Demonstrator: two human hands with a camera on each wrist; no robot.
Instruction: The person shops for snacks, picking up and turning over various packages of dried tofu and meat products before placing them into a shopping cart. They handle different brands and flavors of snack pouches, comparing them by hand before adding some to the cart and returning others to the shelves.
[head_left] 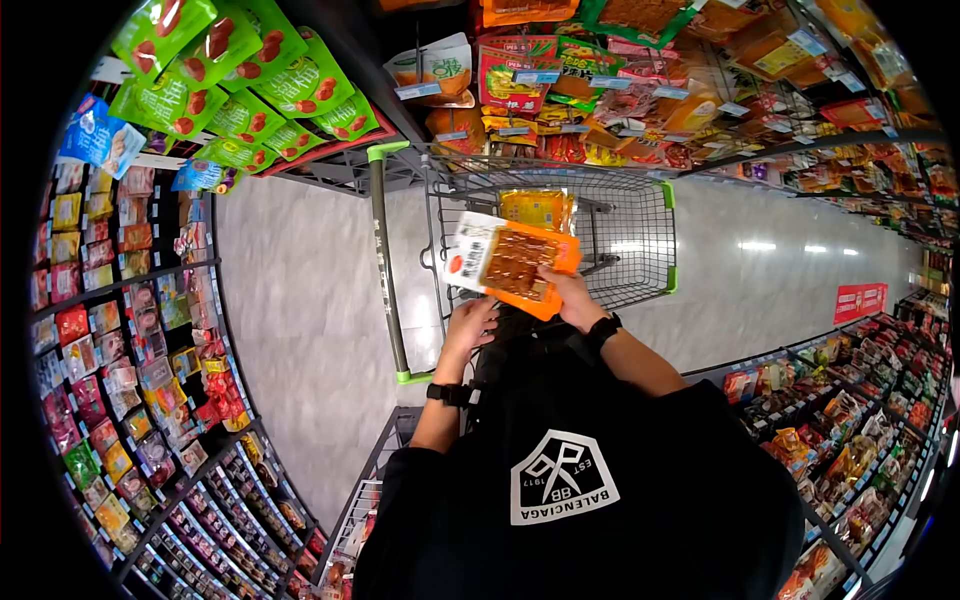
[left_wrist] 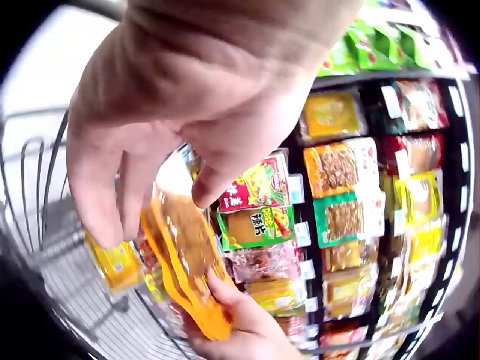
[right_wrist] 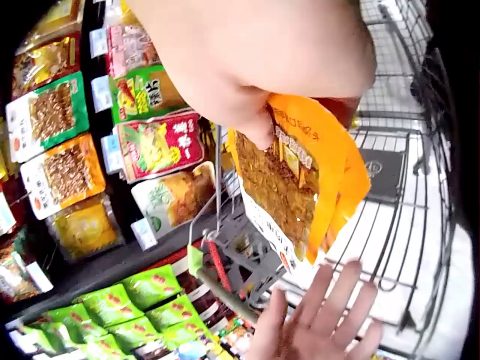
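Observation:
My right hand (head_left: pixel 573 300) pinches orange-and-white snack packets (head_left: pixel 515 265) by their orange end, the thumb on top of the clear window with brown food inside. Doubled orange edges show in both wrist views, so more than one packet is stacked there. Just below the white end, in the head view, is my left hand (head_left: pixel 470 327). Its fingers (right_wrist: pixel 330 300) are straight and spread in the right wrist view, holding nothing. Beneath the packets stands a wire shopping cart (head_left: pixel 380 250), with a yellow packet (head_left: pixel 537 207) lying in it.
Hanging snack packets fill a shelf rack (head_left: pixel 580 85) along the cart's far side. Green bags (head_left: pixel 245 75) are piled at the upper left. More stocked shelves (head_left: pixel 130 330) line the left, and others (head_left: pixel 840 420) the right. A red sign (head_left: pixel 860 303) stands by the aisle floor.

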